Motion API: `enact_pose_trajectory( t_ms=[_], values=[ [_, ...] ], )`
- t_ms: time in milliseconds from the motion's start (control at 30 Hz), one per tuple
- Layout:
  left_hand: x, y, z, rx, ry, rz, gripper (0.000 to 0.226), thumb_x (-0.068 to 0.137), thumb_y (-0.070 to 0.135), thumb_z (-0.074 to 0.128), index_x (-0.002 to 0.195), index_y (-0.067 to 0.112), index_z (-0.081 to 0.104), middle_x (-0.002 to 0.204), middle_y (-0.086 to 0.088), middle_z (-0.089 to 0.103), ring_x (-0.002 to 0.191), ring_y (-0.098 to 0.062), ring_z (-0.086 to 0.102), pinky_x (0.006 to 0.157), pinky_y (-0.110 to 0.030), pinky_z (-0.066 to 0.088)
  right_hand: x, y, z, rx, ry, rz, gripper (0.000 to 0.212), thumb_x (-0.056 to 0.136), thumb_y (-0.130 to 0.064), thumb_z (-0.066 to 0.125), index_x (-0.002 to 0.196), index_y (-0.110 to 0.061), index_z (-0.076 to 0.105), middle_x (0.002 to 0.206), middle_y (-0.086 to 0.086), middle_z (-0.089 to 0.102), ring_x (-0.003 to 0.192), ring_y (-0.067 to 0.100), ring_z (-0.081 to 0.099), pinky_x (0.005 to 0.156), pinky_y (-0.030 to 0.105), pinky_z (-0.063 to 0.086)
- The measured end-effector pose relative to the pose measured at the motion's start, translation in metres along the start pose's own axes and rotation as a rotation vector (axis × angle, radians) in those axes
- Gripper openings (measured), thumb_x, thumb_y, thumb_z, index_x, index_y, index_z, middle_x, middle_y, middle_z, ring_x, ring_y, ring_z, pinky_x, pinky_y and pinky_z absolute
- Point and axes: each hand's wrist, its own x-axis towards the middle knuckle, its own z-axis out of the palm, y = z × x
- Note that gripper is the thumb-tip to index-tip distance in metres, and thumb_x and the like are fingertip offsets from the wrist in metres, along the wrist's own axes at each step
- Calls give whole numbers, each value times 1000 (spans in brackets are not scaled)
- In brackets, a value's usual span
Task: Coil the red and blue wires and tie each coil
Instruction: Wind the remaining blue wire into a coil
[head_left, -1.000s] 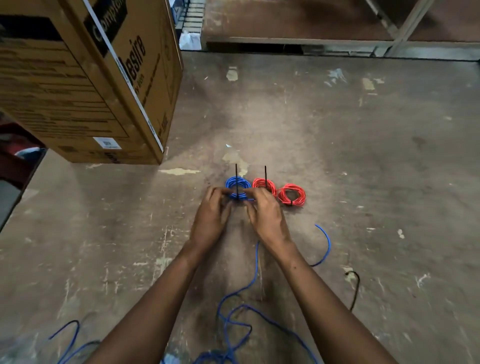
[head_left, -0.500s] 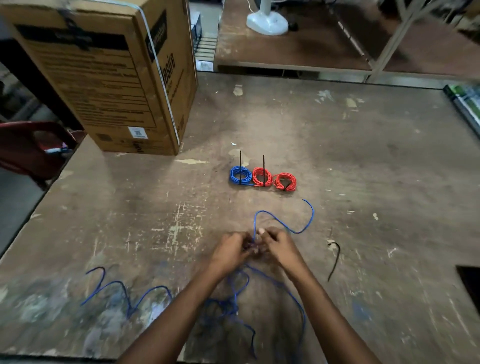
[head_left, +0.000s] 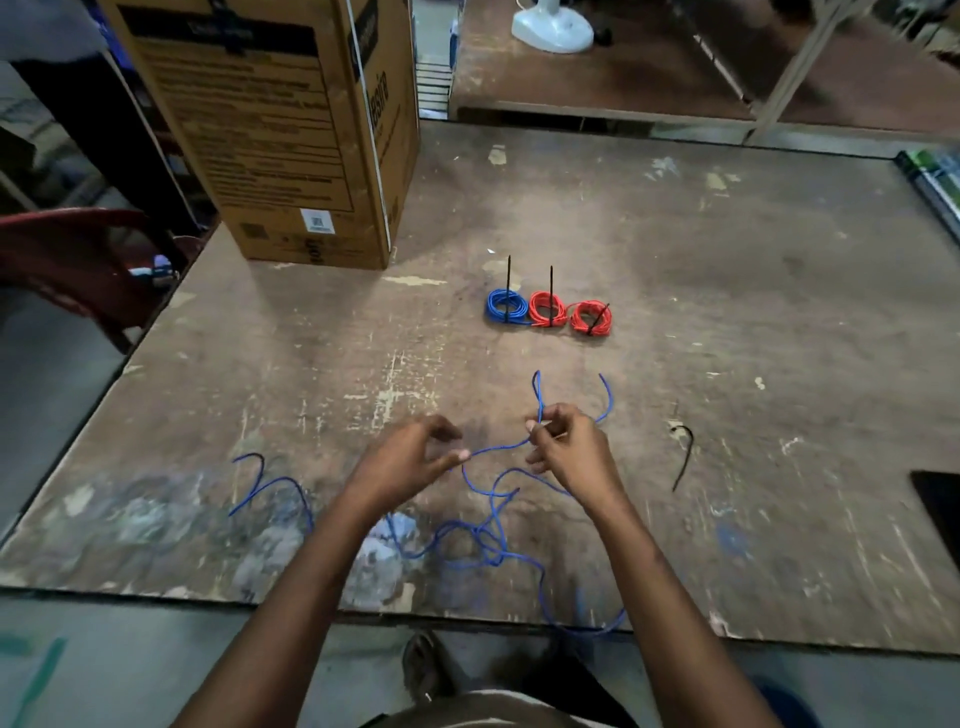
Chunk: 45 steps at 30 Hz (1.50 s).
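— Two hands are seen over the worn table (head_left: 727, 291); how are the fingers set?

— The right hand (head_left: 571, 452) is pinched shut on the loose blue wire (head_left: 493, 540), which is gripped between thumb and forefinger. A narrow loop of it is raised above the knuckles, and a free end is curved up just to the right of that hand. The left hand (head_left: 410, 457) is half curled, with its thumb and forefinger tips closed on the same wire; a short span is stretched between the two hands.

— Where is the rest of that wire found?

— It is spread in an untidy tangle on the table below and between the wrists. One part is trailed off to the left, and another is draped over the near edge of the table.

— And what is laid farther out?

— Three finished coils are lined up beyond the hands, touching or nearly so: a blue coil (head_left: 506, 306) on the left, a red coil (head_left: 546, 309) in the middle, and a second red coil (head_left: 590, 318) on the right. Each is bound with a black tie; on the first two the tail is stood upright, on the third it is slanted. A spare black tie (head_left: 684, 457) is laid to the right of the right hand, apart from it. A large cardboard box (head_left: 291, 130) is stood at the far left of the table.
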Motion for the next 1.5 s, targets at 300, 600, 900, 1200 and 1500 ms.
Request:
enact_pose_trajectory(
  t_ms=[300, 600, 900, 1200, 1500],
  values=[
    [-74, -27, 21, 471, -250, -112, 82, 58, 68, 87, 133, 51, 58, 133, 15, 63, 130, -14, 58, 105, -45, 36, -17, 8, 7, -421, -104, -271, 28, 97, -20, 63, 121, -32, 68, 77, -8, 68, 72, 10, 64, 75, 37, 53],
    [-89, -6, 60, 500, -69, -184, 25, 82, 46, 66, 107, 43, 68, 110, 20, 74, 117, -9, 67, 103, -52, 27, -51, 37, 11, -342, -379, -264, 9, 110, -33, 50, 104, -36, 45, 101, -7, 73, 94, 23, 74, 85, 50, 60],
    [-104, 3, 86, 258, 136, -250, 40, 86, 60, 70, 117, 35, 62, 101, 19, 77, 111, -9, 69, 87, -44, 25, -102, 49, 13, 39, -363, -82, 18, 111, -14, 51, 104, -31, 49, 98, 11, 76, 75, 23, 80, 68, 46, 66],
    [-90, 15, 70, 4, 124, -364, 22, 98, 53, 53, 110, 39, 64, 104, 13, 76, 110, -18, 69, 106, -50, 39, -131, 22, 0, 160, -391, -65, 24, 100, 3, 47, 100, -14, 64, 80, 11, 80, 78, 29, 78, 84, 53, 65],
    [-80, 29, 32, -583, 147, -181, 13, 109, 2, 51, 97, 7, 56, 81, 2, 64, 71, -18, 62, 77, -36, 52, -146, 35, -15, -13, -695, -83, 52, 107, -52, 55, 85, -13, 81, 94, 13, 81, 84, 25, 71, 83, 40, 55]
  ],
)
